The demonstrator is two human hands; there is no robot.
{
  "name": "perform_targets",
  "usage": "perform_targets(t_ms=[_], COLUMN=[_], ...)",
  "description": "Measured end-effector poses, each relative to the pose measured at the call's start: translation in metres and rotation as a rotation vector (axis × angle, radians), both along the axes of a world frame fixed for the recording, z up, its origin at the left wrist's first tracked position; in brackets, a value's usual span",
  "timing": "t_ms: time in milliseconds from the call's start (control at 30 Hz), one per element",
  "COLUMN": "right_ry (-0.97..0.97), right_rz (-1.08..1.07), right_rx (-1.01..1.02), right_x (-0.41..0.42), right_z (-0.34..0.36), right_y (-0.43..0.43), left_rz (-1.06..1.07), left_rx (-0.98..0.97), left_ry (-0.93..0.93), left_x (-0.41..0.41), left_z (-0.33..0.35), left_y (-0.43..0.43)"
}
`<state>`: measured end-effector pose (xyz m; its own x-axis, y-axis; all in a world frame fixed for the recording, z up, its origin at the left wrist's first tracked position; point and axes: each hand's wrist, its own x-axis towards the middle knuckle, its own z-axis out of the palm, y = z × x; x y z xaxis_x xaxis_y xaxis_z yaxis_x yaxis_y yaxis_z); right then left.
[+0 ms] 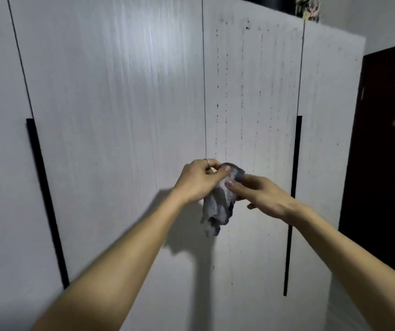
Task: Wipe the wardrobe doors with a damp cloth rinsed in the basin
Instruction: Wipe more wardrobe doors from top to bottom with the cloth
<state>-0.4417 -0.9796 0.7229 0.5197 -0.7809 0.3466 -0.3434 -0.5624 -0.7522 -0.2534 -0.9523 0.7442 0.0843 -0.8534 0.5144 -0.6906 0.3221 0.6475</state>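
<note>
A black handle runs well left of the fingers. The left hand pinches the top of the grey cloth, which hangs long axis vertical, loose end pointing down, before the wardrobe door; the right hand pinches its right edge, a second handle just beyond

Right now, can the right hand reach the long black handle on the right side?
Probably yes. The right hand looks just beside the black handle, with nothing between them. It pinches the cloth, which the left hand grips too, so it could let go.
</note>
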Motion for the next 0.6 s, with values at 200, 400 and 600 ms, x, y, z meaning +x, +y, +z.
perform_targets(t_ms=[200,400,600], right_ry=[-0.245,-0.179,-0.197], right_rz=[-0.116,-0.127,-0.280], right_rx=[-0.061,-0.108,-0.489], right_x=[0.011,0.011,-0.003], right_z=[0.017,0.045,0.082], right_y=[-0.030,-0.059,-0.092], left_rz=[-0.033,-0.205,-0.198], left_rx=[-0.016,0.160,0.154], left_ry=[-0.043,0.077,-0.003], left_x=[0.005,0.017,0.012], left_z=[0.033,0.057,0.090], left_y=[-0.032,-0.051,-0.076])
